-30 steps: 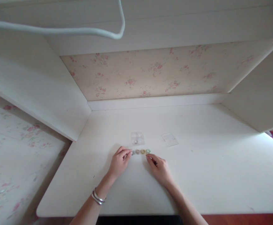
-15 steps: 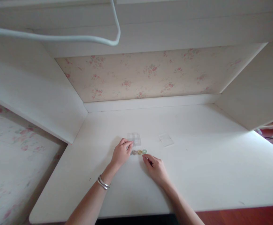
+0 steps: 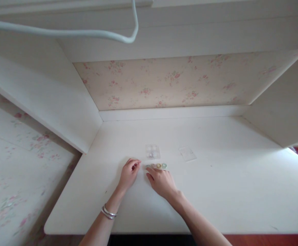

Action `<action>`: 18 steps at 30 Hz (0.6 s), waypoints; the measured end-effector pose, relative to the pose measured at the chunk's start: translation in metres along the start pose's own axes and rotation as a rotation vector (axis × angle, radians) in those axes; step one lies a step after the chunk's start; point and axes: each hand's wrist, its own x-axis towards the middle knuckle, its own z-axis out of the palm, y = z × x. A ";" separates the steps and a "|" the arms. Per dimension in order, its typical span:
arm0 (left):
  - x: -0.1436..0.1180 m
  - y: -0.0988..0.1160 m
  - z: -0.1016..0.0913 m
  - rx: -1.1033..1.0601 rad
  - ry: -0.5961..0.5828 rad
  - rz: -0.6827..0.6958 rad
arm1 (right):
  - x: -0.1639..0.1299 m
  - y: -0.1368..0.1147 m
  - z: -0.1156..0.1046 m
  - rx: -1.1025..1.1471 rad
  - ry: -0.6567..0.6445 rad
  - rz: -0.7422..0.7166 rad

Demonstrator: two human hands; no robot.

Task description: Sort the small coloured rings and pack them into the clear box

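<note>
A clear compartment box lies on the white table, and a small purplish ring-like piece sits in its front part. Just in front of the box is a short row of small round ring-like pieces: a yellowish one, a pale green one, a pinkish one and a greyish one partly covered by fingers. My right hand reaches over the row's left end, index finger at the greyish piece, thumb apart from it. Left of the row, my left hand rests with curled fingertips together, nothing visible in them.
A clear flat lid lies right of the box. The white table is bounded by a back ledge and side panels. A pale cable hangs across the top left, above the table.
My left hand has drawn back from the box, where the purplish piece now shows. My right hand has moved left along the row, from the green end to the greyish end.
</note>
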 end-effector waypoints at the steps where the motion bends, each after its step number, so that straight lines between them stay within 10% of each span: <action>1: -0.001 0.000 0.000 -0.006 0.001 -0.003 | 0.004 -0.003 0.001 -0.035 -0.007 -0.002; 18: -0.005 0.001 -0.005 0.021 -0.090 0.028 | 0.020 -0.001 0.007 0.020 0.074 0.041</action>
